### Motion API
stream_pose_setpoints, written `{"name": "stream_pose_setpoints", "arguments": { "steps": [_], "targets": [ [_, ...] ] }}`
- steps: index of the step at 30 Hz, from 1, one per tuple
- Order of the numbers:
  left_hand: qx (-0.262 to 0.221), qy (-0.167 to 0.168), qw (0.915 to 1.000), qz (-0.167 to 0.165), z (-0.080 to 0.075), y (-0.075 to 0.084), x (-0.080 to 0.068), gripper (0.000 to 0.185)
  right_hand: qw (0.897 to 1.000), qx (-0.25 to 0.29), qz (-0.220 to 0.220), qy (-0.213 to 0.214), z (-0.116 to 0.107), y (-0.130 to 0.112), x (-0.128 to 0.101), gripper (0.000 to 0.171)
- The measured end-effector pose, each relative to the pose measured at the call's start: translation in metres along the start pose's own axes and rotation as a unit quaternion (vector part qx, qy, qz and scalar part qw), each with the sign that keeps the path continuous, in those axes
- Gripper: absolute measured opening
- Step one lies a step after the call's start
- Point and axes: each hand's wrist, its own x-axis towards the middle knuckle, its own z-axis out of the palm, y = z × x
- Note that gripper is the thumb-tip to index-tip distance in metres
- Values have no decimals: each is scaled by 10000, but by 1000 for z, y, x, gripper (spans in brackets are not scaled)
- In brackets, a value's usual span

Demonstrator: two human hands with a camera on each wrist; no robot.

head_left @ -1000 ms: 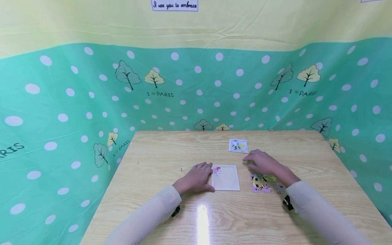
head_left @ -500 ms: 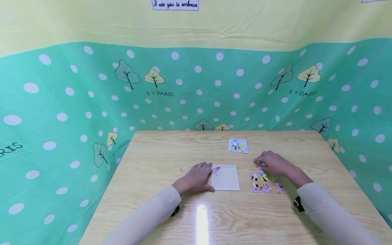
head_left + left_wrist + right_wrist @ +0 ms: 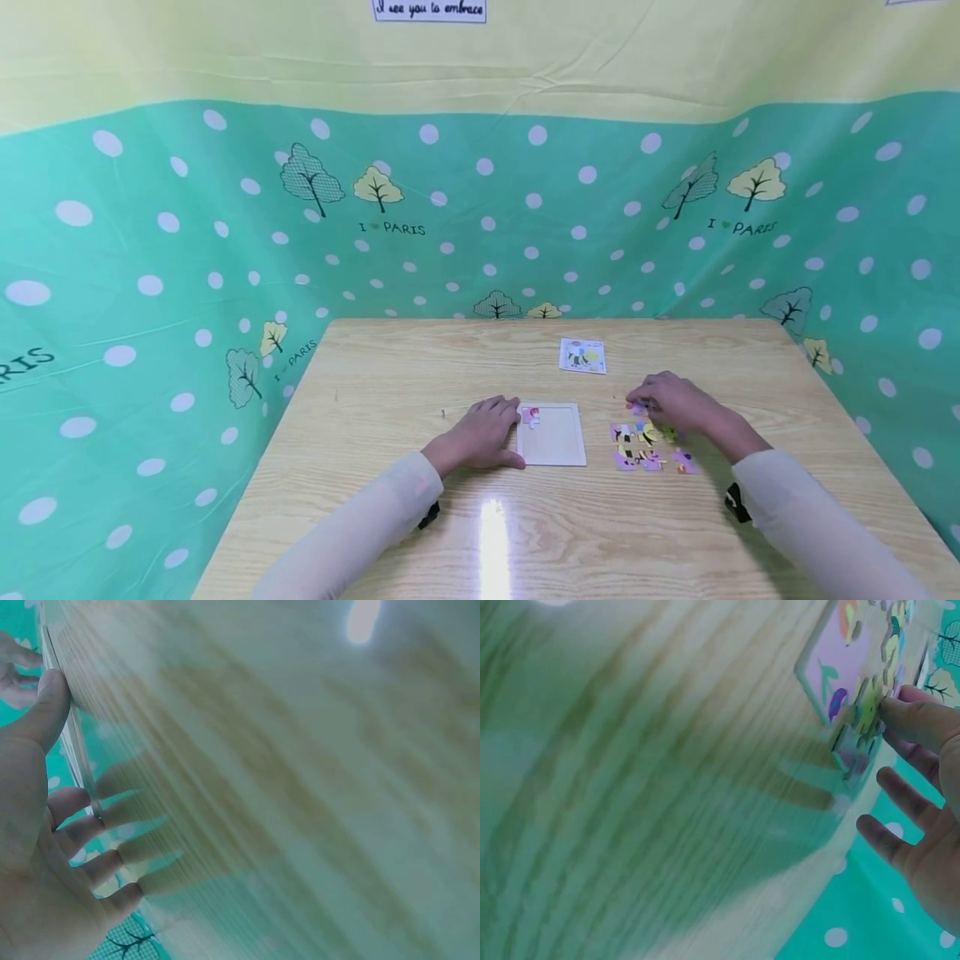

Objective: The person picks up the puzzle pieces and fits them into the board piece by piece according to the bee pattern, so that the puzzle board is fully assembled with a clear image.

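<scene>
Purple puzzle piece (image 3: pixel 638 407) pinched in right hand (image 3: pixel 671 403), just above the loose pieces (image 3: pixel 648 446) on the bench (image 3: pixel 390 375). Puzzle tray (image 3: pixel 552 435) off to the left of it, nearly empty. Left hand (image 3: pixel 480 433) flat and spread, pressing the tray's left edge.

Left hand (image 3: pixel 483 433) flat — right hand (image 3: pixel 671 402) pinching

A light wooden table (image 3: pixel 375 517) with visible grain carries everything. Near its middle lies a pale puzzle tray (image 3: pixel 552 437), one piece (image 3: pixel 532 416) set in its far left corner. To the right of the tray, loose puzzle pieces (image 3: pixel 643 447) lie in a small cluster. Farther back, a small picture card (image 3: pixel 582 356) lies flat. Both hands rest on the tabletop.
</scene>
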Motion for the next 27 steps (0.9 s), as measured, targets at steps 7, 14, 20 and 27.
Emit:
{"name": "stream_pose_setpoints", "arguments": {
  "steps": [7,14,20,27],
  "targets": [
    [-93,-4,10000,-29,0,0,0,81,9997,188,-60,157,1,2,2,34],
    [-62,18,10000,25,0,1,-1,80,9991,425,47,76,0,-4,4,33],
    [8,-27,10000,-15,-2,1,-1,81,9984,557,-22,97,-1,-17,17,35],
    [-8,-7,10000,3,-1,0,0,80,9979,587,-251,66,2,-36,34,35]
  ]
}}
